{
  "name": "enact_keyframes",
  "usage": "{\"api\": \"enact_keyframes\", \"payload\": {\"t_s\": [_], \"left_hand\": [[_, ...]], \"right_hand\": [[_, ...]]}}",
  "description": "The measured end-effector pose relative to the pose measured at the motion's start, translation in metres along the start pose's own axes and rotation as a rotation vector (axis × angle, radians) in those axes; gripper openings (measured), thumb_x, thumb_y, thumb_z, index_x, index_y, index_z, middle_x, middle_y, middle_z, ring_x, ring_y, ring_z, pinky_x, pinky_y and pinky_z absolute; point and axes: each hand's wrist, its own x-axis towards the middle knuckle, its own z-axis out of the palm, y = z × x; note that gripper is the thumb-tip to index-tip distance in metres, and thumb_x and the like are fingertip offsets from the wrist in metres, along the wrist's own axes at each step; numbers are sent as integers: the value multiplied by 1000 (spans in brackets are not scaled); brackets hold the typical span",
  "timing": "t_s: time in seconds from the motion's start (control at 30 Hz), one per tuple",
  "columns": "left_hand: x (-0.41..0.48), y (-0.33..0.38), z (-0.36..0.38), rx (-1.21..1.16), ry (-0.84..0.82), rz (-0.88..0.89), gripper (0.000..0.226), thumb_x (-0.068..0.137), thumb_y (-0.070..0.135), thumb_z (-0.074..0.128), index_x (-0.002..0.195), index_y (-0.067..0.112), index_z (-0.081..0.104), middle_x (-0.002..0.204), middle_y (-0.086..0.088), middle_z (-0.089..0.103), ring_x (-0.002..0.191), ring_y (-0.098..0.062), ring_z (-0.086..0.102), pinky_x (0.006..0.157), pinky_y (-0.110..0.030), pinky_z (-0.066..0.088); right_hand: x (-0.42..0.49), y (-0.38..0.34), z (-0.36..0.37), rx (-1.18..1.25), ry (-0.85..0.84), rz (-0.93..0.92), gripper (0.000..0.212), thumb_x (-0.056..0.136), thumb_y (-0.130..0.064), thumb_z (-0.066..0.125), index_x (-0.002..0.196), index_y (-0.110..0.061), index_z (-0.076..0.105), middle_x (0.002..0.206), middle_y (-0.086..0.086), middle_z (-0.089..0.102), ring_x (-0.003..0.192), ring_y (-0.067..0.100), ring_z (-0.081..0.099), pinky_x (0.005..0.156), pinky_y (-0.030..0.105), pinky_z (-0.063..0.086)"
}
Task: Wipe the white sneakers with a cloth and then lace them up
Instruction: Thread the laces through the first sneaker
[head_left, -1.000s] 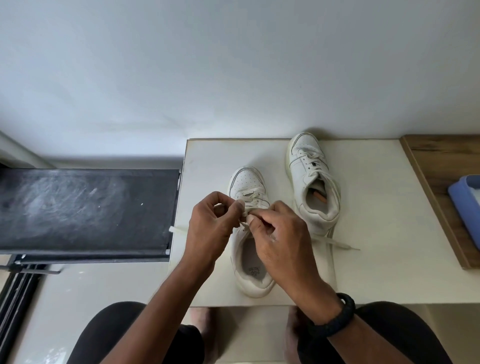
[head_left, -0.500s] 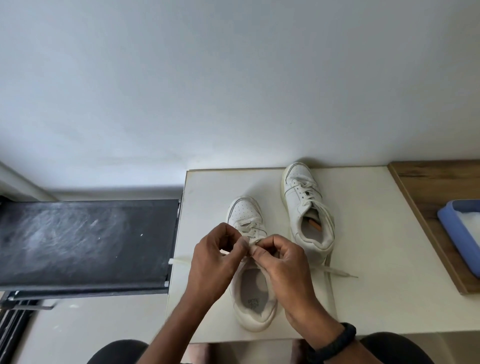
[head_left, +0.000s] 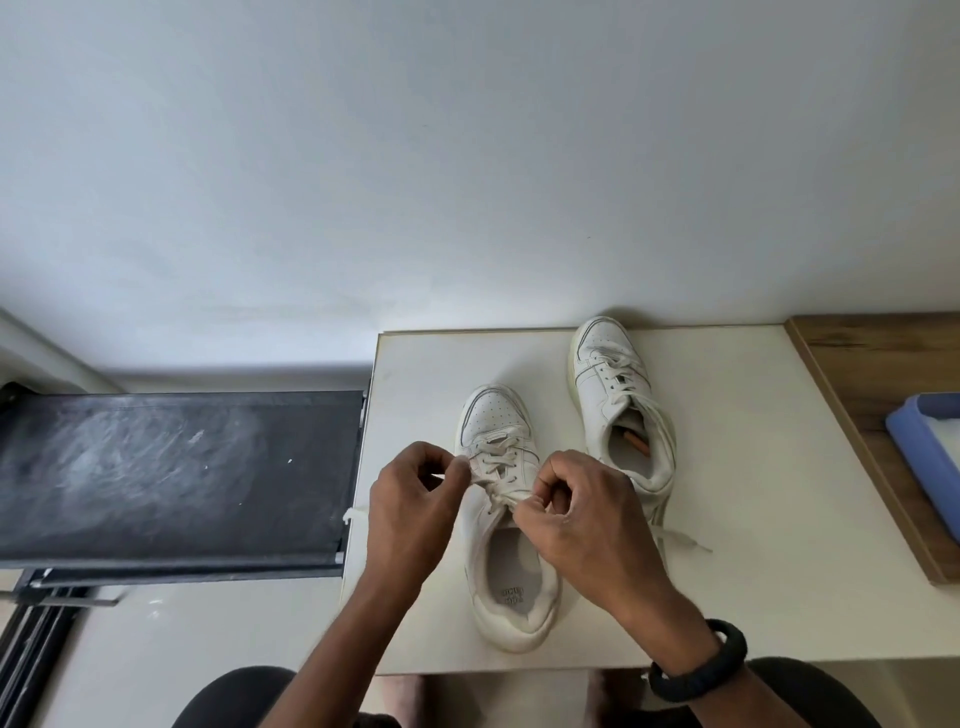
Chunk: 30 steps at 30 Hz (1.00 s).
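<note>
Black wristband (head_left: 698, 662) on the right wrist, at the near edge of the view. Right hand (head_left: 582, 517) curled over the near sneaker (head_left: 506, 519), fingertips pinched shut on its lace (head_left: 498, 470) at the upper eyelets. Left hand (head_left: 410, 509) on the sneaker's left flank, thumb and forefinger closed on the lace's other strand; a loose lace end (head_left: 353, 514) shows past that hand at the table's left edge. Near sneaker sits heel toward the person, toe away, on a small white table (head_left: 753, 519), laced partway up. Second sneaker (head_left: 618, 402) stands just beside it to the right and farther back, toe near the wall; its lace tail (head_left: 680, 538) trails on the tabletop. Dark scuffed panel (head_left: 171, 473) left of the table. Wooden surface (head_left: 872, 364) to the right, carrying a blue tray (head_left: 922, 452). No cloth in view.
</note>
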Motion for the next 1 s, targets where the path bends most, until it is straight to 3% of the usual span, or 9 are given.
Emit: {"api": "enact_keyframes", "payload": {"t_s": [0.17, 0.37, 0.53, 0.63, 0.73, 0.83, 0.93, 1.0], "left_hand": [[0, -1, 1, 74, 21, 29, 13, 87, 27, 70, 76, 20, 67, 68, 3, 72, 60, -4, 65, 56, -25, 47], [-2, 3, -2, 35, -6, 9, 14, 84, 22, 72, 74, 14, 67, 64, 5, 74, 62, -14, 67, 58, -34, 51], [-4, 8, -3, -31, -40, -16, 12, 84, 18, 72, 76, 10, 68, 65, 1, 74, 65, -20, 68, 67, -44, 57], [-6, 10, -4, -44, -52, -17, 12, 84, 17, 71, 76, 8, 68, 66, 0, 74, 62, -14, 65, 67, -41, 55], [-6, 10, -6, -47, -72, -25, 12, 85, 17, 70, 77, 8, 68, 67, 0, 75, 61, -11, 63, 68, -40, 55], [-5, 9, -7, -45, -80, -26, 13, 86, 18, 70, 77, 9, 69, 67, 0, 74, 58, -9, 60, 67, -40, 54], [-4, 7, -8, -39, -81, -26, 14, 86, 19, 71, 77, 9, 68, 66, 0, 74, 59, -9, 60, 67, -43, 55], [-3, 6, -10, -26, -77, -26, 14, 86, 19, 72, 76, 11, 68, 66, 0, 74, 59, -10, 60, 65, -42, 54]], "right_hand": [[2, 7, -5, -125, -8, -18, 20, 65, -48, 41, 63, -28, 41, 64, -11, 48, 58, 6, 49, 52, 20, 33], [1, 4, -6, -137, 4, -2, 18, 71, -32, 59, 66, -26, 43, 58, -10, 51, 54, 7, 51, 50, 20, 36], [-2, -1, -2, 76, 151, 52, 19, 71, -14, 71, 68, -23, 55, 58, -9, 60, 56, 9, 57, 52, 14, 39], [-4, -4, 2, 247, 166, 104, 16, 73, -11, 72, 72, -23, 62, 72, -11, 70, 67, 8, 66, 59, 26, 52], [-3, -4, 2, 411, 157, 195, 8, 73, -14, 71, 71, -20, 66, 69, -1, 71, 61, 18, 66, 62, 42, 56], [1, -1, -1, 554, 130, 269, 13, 79, -8, 74, 72, -15, 65, 68, 7, 72, 54, 19, 64, 62, 41, 55], [3, 4, -2, 443, 136, 209, 16, 82, -16, 76, 74, -23, 64, 72, -1, 72, 58, 18, 65, 64, 42, 57], [3, 5, -5, 279, 141, 119, 19, 82, -15, 76, 73, -25, 62, 68, -10, 68, 58, 10, 64, 61, 31, 55]]}}
